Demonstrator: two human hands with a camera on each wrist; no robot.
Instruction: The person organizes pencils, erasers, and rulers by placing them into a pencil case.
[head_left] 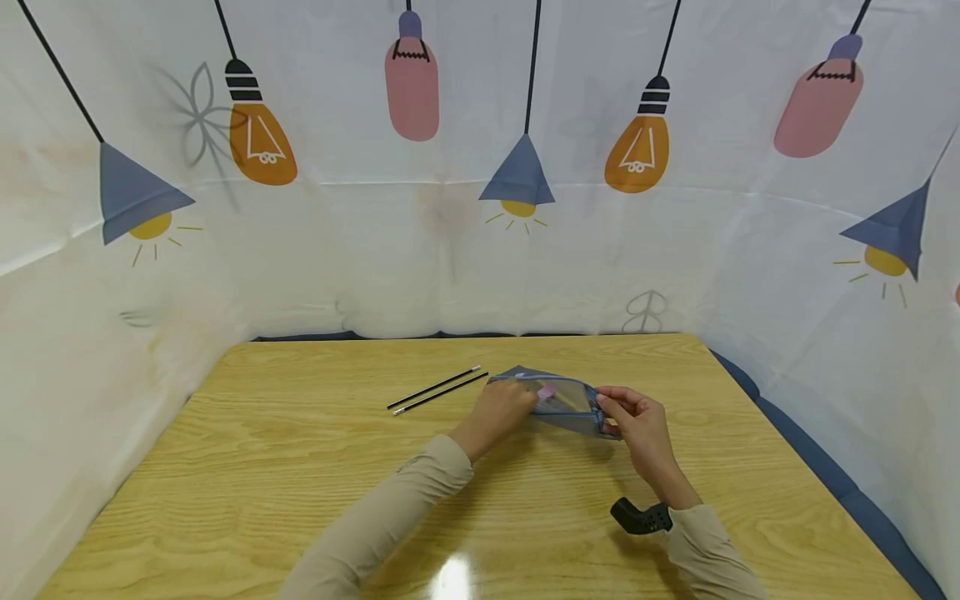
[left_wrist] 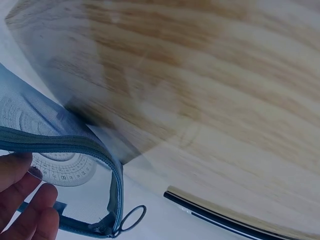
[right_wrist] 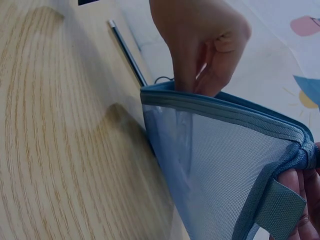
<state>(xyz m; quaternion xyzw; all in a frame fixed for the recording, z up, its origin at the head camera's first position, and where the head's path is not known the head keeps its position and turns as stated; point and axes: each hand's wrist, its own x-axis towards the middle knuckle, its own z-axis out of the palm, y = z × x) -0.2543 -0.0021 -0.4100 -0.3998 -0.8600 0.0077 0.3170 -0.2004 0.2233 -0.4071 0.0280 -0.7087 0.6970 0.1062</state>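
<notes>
A blue mesh zipper pouch is held above the table with its mouth unzipped. My left hand reaches down into the opening at the pouch's left end, fingertips hidden in the head view. In the left wrist view, its thumb and fingers pinch the edge of a clear protractor at the mouth. With thumb and fingers, my right hand grips the right end of the pouch, beside a fabric tab. Something small and pink shows at the pouch opening; its kind is unclear.
Two black pencils with pale ends lie side by side on the wooden table, left of the pouch. A white curtain printed with lamps surrounds the table's back and sides. A black device is worn at the right wrist.
</notes>
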